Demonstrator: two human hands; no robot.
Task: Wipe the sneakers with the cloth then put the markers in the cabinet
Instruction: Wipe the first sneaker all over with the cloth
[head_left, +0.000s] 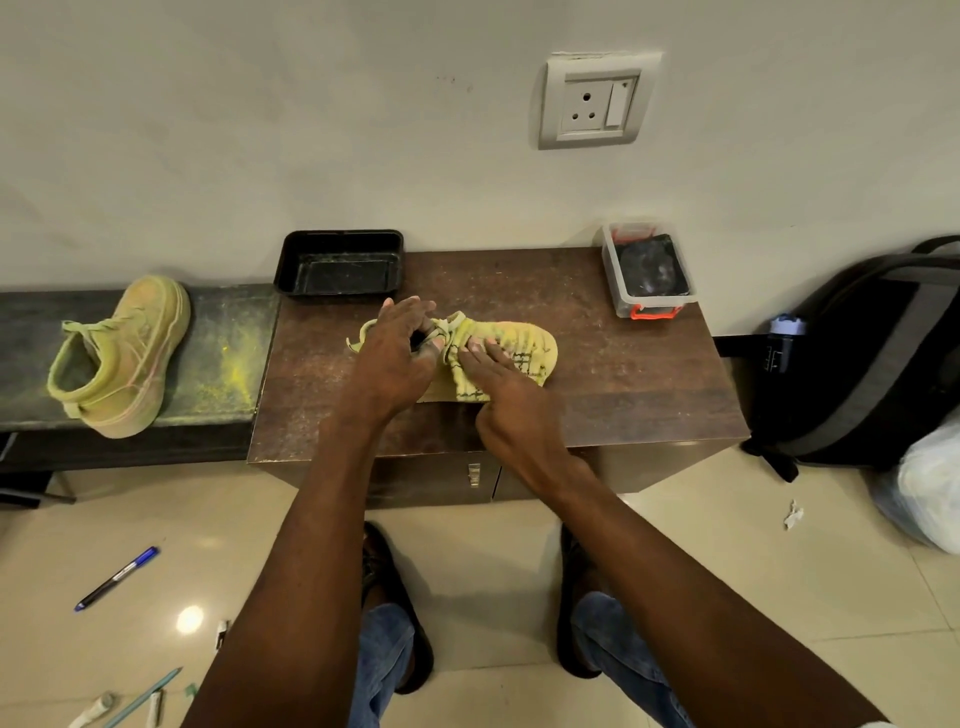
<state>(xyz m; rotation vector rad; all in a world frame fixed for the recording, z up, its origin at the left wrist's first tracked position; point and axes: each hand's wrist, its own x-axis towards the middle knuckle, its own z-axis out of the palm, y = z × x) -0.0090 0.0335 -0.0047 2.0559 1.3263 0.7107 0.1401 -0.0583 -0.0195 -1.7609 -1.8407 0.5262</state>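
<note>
**Two hands on the cloth, one sneaker waiting off to the left**

Both hands are down on the brown worktop (597, 364), working the yellow cloth (519, 345) that lies at its middle. The cloth's long axis runs left to right, its rounded end pointing right toward the clear box (647, 275). Left hand (395, 358) sits on the cloth's left end, fingers (415, 312) curled in and pinching a bunched fold. Right hand (511, 410) comes in from the near side, fingers (485, 353) stretched flat and pressing the middle of the cloth, not gripping it.

Now the relation that matters: the sneaker (122, 358) stands well apart to the left, on the lower dark bench (228, 322), heel toward the camera, toe toward the wall. It lies on the left hand's side, so that arm looks nearer. Yellow powder dusts the bench beside it. Only this one sneaker shows.

Room to move? Plenty of bare worktop in front and to the right; the black tray (340, 262) sits at the back left corner, overhanging the step between the two surfaces. A carry leftward passes in front of it.

Markers next, I judge: a blue marker (117, 577) lies on the floor at the left, with more pens further down, and the cabinet doors (441, 475) sit shut under the worktop's front edge.
</note>
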